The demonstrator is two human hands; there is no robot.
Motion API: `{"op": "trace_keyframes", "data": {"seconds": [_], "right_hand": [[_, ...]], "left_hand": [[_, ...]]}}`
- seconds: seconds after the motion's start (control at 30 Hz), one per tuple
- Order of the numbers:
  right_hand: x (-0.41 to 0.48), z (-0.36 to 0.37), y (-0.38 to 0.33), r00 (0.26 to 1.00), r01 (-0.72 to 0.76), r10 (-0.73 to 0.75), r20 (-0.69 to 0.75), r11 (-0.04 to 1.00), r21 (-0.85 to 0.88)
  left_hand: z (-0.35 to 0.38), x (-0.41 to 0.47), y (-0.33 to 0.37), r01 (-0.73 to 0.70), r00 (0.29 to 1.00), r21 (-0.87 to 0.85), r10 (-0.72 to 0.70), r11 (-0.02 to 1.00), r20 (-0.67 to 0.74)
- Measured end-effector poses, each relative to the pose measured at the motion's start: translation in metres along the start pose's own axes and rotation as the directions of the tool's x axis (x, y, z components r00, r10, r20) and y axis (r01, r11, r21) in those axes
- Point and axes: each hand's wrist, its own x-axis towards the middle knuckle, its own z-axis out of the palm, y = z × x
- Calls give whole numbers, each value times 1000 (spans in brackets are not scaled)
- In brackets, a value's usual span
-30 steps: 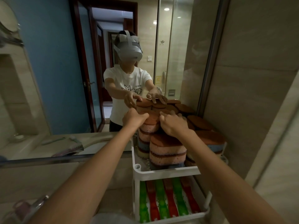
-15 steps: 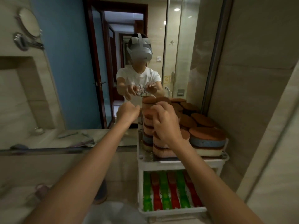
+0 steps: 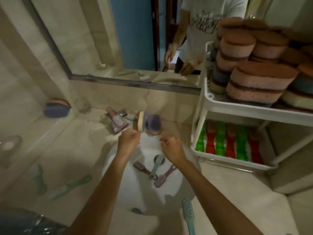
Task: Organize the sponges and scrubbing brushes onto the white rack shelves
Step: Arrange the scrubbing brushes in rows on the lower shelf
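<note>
The rack [image 3: 237,106] is well on: its top shelf bears a crowded stack of sponges [image 3: 259,82] (too overlapped to count), and the lower shelf holds six brushes [image 3: 220,141], three green and three red. Yet to be shelved are three loose sponges, two by the tap [image 3: 116,128] and one on the left ledge [image 3: 33,122]. There are also seven loose brushes: three in the sink [image 3: 135,192], one pink on the tap, one teal and two blurred green on the counter [image 3: 84,150]. The left hand [image 3: 129,139] and right hand [image 3: 171,148] hover over the sink, loosely curled and empty.
</note>
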Motion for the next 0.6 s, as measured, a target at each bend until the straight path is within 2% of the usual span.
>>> {"op": "trace_keyframes", "data": {"seconds": [0.07, 0.13, 0.23, 0.37, 0.5, 0.6], "right_hand": [[5, 21, 18, 987, -86, 93, 132, 994, -61], [14, 34, 27, 968, -119, 144, 204, 984, -129], [40, 43, 30, 960, -116, 159, 229, 975, -189], [85, 46, 27, 965, -113, 164, 207, 965, -237], [124, 55, 29, 951, -95, 192, 241, 928, -361], [145, 67, 33, 945, -104, 218, 244, 908, -407]], "left_hand": [[2, 4, -28, 79, 997, 45, -80, 996, 19], [7, 14, -38, 101, 994, 113, -106, 988, 36], [17, 38, -29, -25, 993, 323, -15, 946, 121], [46, 86, 2, -237, 956, 326, 160, 915, 245], [70, 141, 21, -143, 982, 411, 77, 900, 173], [73, 179, 23, -99, 982, 557, -9, 825, 187]]}}
